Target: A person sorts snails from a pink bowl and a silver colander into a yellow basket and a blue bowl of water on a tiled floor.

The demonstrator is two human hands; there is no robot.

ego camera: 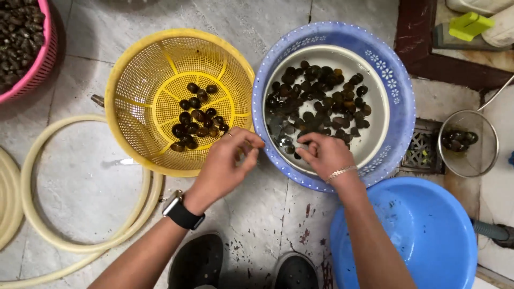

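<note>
Both forearms are bare, with no sleeves reaching into view. The left hand (225, 166) carries a watch (181, 210) at the wrist: a black band and a rectangular case with a pale metallic edge. The right hand (324, 155) carries a thin, silvery chain bracelet (341, 172) that lies across the wrist. No rings show on the fingers that can be seen. At the lower edge appear two dark shoes (197, 262) with rounded toes, their matt black uppers partly covered by the forearms.
</note>
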